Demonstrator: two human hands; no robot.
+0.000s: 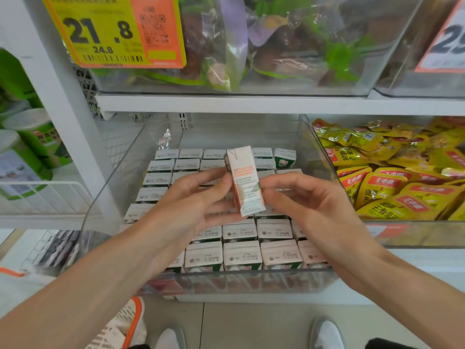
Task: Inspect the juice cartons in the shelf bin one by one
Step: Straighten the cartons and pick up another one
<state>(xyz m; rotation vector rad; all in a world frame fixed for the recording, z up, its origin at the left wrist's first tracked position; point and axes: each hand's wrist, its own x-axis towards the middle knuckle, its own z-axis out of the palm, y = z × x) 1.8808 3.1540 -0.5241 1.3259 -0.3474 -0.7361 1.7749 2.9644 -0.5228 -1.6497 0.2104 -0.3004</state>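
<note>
Hold the held carton (246,182) clear above the rows of binned cartons (241,255) in the clear shelf bin (251,280), with the left hand (191,202) gripping its left edge between thumb and fingers and the right hand (319,205) pinching its right edge. Turn it about its long axis so each panel and both ends come into sight, without squeezing the walls. The long axis stands near upright: the folded top points up and away, leaning slightly left, and a printed side panel faces the camera.
</note>
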